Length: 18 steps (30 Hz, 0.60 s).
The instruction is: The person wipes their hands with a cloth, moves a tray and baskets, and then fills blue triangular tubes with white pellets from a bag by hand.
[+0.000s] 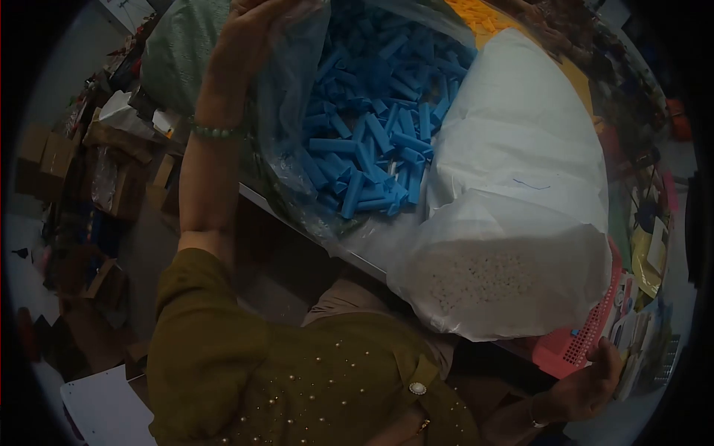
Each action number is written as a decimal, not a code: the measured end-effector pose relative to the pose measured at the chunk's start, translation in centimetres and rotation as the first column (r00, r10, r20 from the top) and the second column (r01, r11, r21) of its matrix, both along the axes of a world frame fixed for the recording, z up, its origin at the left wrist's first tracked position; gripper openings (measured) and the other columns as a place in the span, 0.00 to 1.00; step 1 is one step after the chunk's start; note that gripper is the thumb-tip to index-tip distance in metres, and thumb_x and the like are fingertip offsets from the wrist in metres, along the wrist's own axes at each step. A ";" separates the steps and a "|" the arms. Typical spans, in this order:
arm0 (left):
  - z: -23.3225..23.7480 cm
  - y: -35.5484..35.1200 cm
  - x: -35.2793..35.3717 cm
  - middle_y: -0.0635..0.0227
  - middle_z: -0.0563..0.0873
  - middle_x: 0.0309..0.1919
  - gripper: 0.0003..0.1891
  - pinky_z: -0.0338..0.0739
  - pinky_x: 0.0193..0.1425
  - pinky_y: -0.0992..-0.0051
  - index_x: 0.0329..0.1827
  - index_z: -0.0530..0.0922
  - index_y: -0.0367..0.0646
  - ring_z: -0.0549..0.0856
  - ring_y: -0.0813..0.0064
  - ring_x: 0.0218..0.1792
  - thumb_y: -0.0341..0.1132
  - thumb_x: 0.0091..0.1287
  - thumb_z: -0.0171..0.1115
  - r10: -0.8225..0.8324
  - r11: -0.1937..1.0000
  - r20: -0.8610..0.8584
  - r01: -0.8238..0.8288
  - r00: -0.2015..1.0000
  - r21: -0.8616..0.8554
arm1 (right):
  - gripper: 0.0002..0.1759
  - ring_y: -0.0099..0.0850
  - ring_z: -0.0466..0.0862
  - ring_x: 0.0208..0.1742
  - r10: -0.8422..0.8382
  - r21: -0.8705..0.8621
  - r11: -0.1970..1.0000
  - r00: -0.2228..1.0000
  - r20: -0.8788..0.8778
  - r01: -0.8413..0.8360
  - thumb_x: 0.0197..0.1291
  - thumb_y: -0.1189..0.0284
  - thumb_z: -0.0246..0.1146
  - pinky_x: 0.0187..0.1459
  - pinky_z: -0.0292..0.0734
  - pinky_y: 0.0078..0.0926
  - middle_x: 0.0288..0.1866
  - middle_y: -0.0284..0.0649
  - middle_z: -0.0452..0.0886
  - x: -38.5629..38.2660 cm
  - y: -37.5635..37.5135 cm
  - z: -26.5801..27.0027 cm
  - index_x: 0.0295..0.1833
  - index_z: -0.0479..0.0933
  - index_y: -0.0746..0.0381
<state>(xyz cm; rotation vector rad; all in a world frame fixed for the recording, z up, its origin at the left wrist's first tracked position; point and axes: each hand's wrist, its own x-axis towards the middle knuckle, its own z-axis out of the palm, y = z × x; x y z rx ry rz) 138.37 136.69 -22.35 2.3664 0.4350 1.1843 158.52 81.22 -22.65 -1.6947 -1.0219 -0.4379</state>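
Observation:
My left hand (256, 26) is at the top, its fingers partly cut off by the frame edge, at the rim of a clear plastic bag (286, 104). Many blue tube-like pieces (372, 141) lie inside that bag. To its right lies a big white sack (520, 134), with a translucent bag (498, 275) of small pale pieces in front of it. My right hand (584, 386) is low at the right, fingers curled, beside a pink perforated basket (573, 346). Whether it holds anything is too dark to tell.
Yellow pieces (480, 15) lie at the top behind the white sack. A green sack (182, 52) stands at upper left. Cardboard boxes (56, 160) and clutter fill the left side. A white board (108, 405) is at lower left. Assorted items crowd the right edge.

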 end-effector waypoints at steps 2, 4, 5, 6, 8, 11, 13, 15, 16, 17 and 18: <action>-1.7 1.4 2.8 0.65 0.82 0.36 0.10 0.74 0.43 0.76 0.46 0.80 0.39 0.80 0.76 0.38 0.36 0.68 0.58 0.147 0.980 -0.014 -0.144 0.989 0.134 | 0.30 0.33 0.76 0.41 -0.059 0.025 0.998 0.997 -0.045 0.060 0.73 0.58 0.43 0.45 0.70 0.29 0.49 0.53 0.80 0.4 1.3 -0.4 0.52 0.74 0.78; -2.7 0.7 6.3 0.65 0.81 0.37 0.11 0.74 0.43 0.76 0.47 0.80 0.40 0.81 0.75 0.39 0.35 0.68 0.57 0.297 0.916 0.016 -0.289 0.955 0.278 | 0.30 0.35 0.77 0.43 -0.108 0.064 0.992 0.992 -0.065 0.112 0.72 0.57 0.42 0.46 0.71 0.29 0.49 0.53 0.80 0.5 2.4 -0.1 0.53 0.73 0.78; -3.1 -0.5 6.4 0.64 0.81 0.37 0.11 0.74 0.43 0.75 0.48 0.79 0.40 0.81 0.75 0.39 0.35 0.68 0.57 0.364 0.867 0.043 -0.355 0.930 0.350 | 0.30 0.35 0.77 0.43 -0.099 0.063 0.993 0.993 -0.062 0.102 0.72 0.57 0.42 0.46 0.71 0.29 0.49 0.53 0.80 0.5 3.1 0.2 0.53 0.73 0.78; -3.4 -0.9 7.0 0.64 0.81 0.38 0.11 0.74 0.43 0.75 0.49 0.79 0.40 0.81 0.74 0.39 0.35 0.68 0.57 0.428 0.808 0.070 -0.416 0.901 0.418 | 0.30 0.35 0.77 0.43 0.041 0.047 0.998 0.999 0.023 -0.042 0.72 0.58 0.42 0.46 0.71 0.29 0.50 0.53 0.80 0.4 3.8 0.6 0.53 0.73 0.78; -4.2 -2.6 6.9 0.63 0.81 0.39 0.11 0.74 0.43 0.75 0.50 0.79 0.40 0.81 0.73 0.39 0.35 0.69 0.57 0.541 0.662 0.136 -0.520 0.830 0.540 | 0.30 0.35 0.77 0.44 0.191 0.017 0.981 0.976 0.102 -0.194 0.72 0.58 0.42 0.47 0.71 0.29 0.50 0.53 0.79 0.4 4.2 0.6 0.53 0.73 0.78; -4.9 -5.1 6.7 0.63 0.80 0.41 0.12 0.74 0.44 0.74 0.51 0.78 0.41 0.81 0.72 0.40 0.35 0.69 0.56 0.666 0.379 0.262 -0.619 0.699 0.688 | 0.30 0.35 0.77 0.43 0.245 0.033 0.969 0.969 0.043 -0.247 0.72 0.58 0.43 0.46 0.70 0.29 0.50 0.52 0.79 0.8 3.8 0.3 0.53 0.73 0.78; -6.4 -7.6 7.6 0.57 0.77 0.47 0.14 0.75 0.47 0.69 0.55 0.75 0.42 0.81 0.62 0.42 0.33 0.69 0.53 0.221 0.622 0.165 -0.269 0.961 0.735 | 0.29 0.35 0.76 0.43 0.262 0.040 0.964 0.965 0.009 -0.263 0.72 0.58 0.43 0.46 0.70 0.29 0.50 0.52 0.79 1.3 3.5 -0.1 0.52 0.73 0.78; -10.1 -7.5 10.7 0.56 0.77 0.48 0.14 0.75 0.47 0.67 0.55 0.75 0.42 0.80 0.61 0.42 0.31 0.67 0.53 0.189 0.865 -0.112 -0.111 0.976 0.490 | 0.29 0.34 0.76 0.43 0.277 0.041 0.960 0.961 -0.017 -0.276 0.72 0.59 0.43 0.46 0.69 0.28 0.50 0.52 0.79 1.7 3.0 -0.6 0.52 0.73 0.78; -12.1 -6.7 11.8 0.56 0.77 0.48 0.14 0.75 0.48 0.65 0.54 0.76 0.41 0.80 0.59 0.41 0.30 0.66 0.53 0.054 0.989 -0.356 0.001 0.933 0.151 | 0.29 0.34 0.76 0.43 0.283 0.043 0.959 0.959 -0.026 -0.282 0.72 0.59 0.43 0.46 0.69 0.28 0.50 0.52 0.79 1.9 2.8 -0.9 0.52 0.73 0.78; -13.7 -3.5 12.8 0.57 0.78 0.49 0.15 0.75 0.49 0.63 0.55 0.76 0.41 0.80 0.58 0.43 0.29 0.66 0.52 0.162 0.975 -0.402 -0.083 0.901 0.206 | 0.29 0.34 0.75 0.43 0.283 0.047 0.958 0.958 -0.035 -0.282 0.72 0.59 0.43 0.46 0.69 0.28 0.50 0.52 0.79 2.1 2.5 -1.1 0.52 0.73 0.78; -14.8 0.9 13.7 0.57 0.78 0.50 0.16 0.75 0.50 0.62 0.56 0.75 0.42 0.80 0.57 0.46 0.29 0.66 0.52 0.266 0.951 -0.438 -0.159 0.859 0.265 | 0.29 0.34 0.75 0.43 0.279 0.053 0.959 0.959 -0.042 -0.277 0.72 0.59 0.43 0.46 0.68 0.28 0.50 0.52 0.79 2.2 2.2 -1.4 0.52 0.73 0.78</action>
